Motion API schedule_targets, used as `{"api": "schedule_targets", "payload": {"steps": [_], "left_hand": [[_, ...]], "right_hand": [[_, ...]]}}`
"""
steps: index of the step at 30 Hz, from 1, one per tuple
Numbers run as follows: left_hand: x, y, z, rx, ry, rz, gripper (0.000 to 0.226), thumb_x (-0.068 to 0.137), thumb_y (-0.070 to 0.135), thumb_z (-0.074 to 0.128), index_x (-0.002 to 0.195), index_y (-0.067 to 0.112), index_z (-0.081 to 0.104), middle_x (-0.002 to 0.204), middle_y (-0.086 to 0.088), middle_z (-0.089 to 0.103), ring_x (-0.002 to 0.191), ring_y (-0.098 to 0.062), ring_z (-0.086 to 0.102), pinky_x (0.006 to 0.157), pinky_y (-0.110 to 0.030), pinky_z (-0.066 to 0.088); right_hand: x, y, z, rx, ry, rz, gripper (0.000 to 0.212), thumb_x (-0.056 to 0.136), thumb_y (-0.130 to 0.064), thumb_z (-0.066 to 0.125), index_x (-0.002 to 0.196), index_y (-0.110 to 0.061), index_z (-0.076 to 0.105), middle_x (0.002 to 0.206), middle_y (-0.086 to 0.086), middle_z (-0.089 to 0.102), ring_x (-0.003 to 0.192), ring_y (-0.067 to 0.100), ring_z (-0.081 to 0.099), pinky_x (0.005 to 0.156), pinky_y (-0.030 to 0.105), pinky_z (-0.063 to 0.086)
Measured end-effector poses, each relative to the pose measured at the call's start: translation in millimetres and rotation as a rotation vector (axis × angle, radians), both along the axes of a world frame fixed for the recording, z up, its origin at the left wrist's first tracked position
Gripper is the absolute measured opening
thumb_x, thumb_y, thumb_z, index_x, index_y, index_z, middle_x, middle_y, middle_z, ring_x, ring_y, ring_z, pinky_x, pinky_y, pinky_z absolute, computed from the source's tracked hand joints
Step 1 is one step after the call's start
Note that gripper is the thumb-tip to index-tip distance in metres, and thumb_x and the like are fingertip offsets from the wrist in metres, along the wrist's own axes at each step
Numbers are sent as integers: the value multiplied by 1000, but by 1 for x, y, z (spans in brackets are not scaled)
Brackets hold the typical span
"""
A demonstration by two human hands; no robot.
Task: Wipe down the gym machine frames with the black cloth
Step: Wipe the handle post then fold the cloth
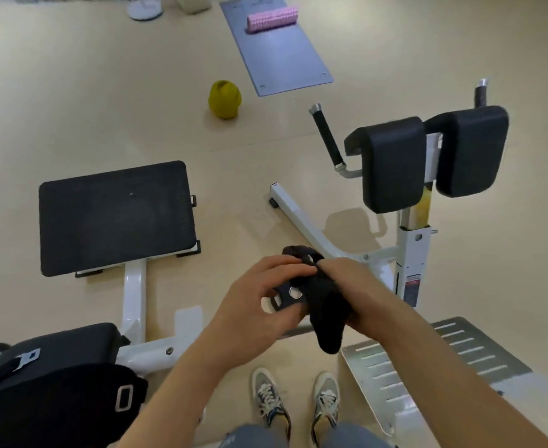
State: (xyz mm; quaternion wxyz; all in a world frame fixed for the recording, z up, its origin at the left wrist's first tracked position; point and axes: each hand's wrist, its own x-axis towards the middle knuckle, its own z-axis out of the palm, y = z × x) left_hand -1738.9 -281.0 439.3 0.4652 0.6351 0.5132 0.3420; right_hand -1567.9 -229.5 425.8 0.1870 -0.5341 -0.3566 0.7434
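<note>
Head view: both hands are up in front of the body, bunching the black cloth (327, 318) between them. The left hand (259, 295) has its fingers curled, pinching a flat tab with a round metal eyelet; I can't tell if the tab is part of the cloth. The right hand (356, 286) is closed round the bulk of the cloth, and the loose end hangs below. The cloth is in the air and touches no machine.

Step, as I judge it: readying or folding the cloth, wiping not started here. The next move calls for one hand to carry the wad down onto the white frame tube (301, 221) just beyond the hands, or onto the upright post (409, 250) under the black pads (392, 163). A second machine's white frame (133, 292) sits left, below a black footplate (114, 218).

Writing: the red-and-white sticker (411, 289) on the upright is too small to read. The faint print on the grey mat (275, 43) is unreadable. No brand is visible.
</note>
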Motion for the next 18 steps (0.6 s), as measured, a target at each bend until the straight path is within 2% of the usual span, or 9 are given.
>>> {"api": "schedule_targets", "payload": {"steps": [2,4,6,9,11,12,14,16,18], "left_hand": [[19,9,8,96,141,8,39,73,22,74,109,35,67,112,22,57,107,-2,53,86,-10,38],[39,15,11,189,254,-33,39,70,24,79,107,32,68,108,18,55,105,-2,48,88,-10,35],[61,16,11,258,288,-68,34,70,25,75,103,28,71,102,17,53,100,-4,47,86,-10,35],[98,18,16,249,219,-86,22,77,23,64,94,33,74,94,23,55,95,0,50,81,-9,37],[122,23,20,128,107,-98,26,79,25,62,83,49,69,87,22,62,88,1,57,76,-10,41],[136,27,23,24,32,-81,22,79,28,61,77,49,68,82,19,65,81,-1,60,72,-15,45],[165,36,27,-238,-174,32,16,76,36,59,66,26,66,67,7,62,64,-9,58,61,-25,46],[195,44,28,-496,-310,92,31,72,43,60,64,13,58,64,-4,53,56,-12,52,49,-26,43],[225,50,27,-616,-324,7,32,69,50,61,65,18,63,63,-4,55,57,-15,53,47,-25,42]], "right_hand": [[16,-3,13,21,-51,-27,28,86,-18,50,73,-16,75,69,9,65,60,20,61,58,31,47],[34,-7,19,57,-127,-60,25,88,-18,50,90,-1,68,78,15,60,68,25,57,63,36,45],[51,-14,24,64,-158,-89,32,88,-17,49,100,11,58,85,20,55,76,30,51,69,43,42],[81,-25,34,48,-168,-166,26,89,-25,48,92,-3,60,87,17,48,78,32,44,70,43,30],[108,-30,37,60,-174,-231,44,94,-47,46,94,-5,61,88,22,57,82,36,58,77,45,47],[125,-32,38,79,-172,-253,56,92,-61,44,97,-9,63,90,22,63,85,34,65,85,46,52],[158,-35,48,121,-143,-234,66,78,-77,41,95,-19,65,74,7,68,70,18,68,65,30,55],[193,-39,57,168,-116,-192,53,78,-72,51,87,-21,64,68,-4,66,63,10,66,55,19,50],[228,-43,62,228,-106,-165,27,81,-47,69,84,-20,66,76,-3,68,70,12,67,60,19,50]]}}
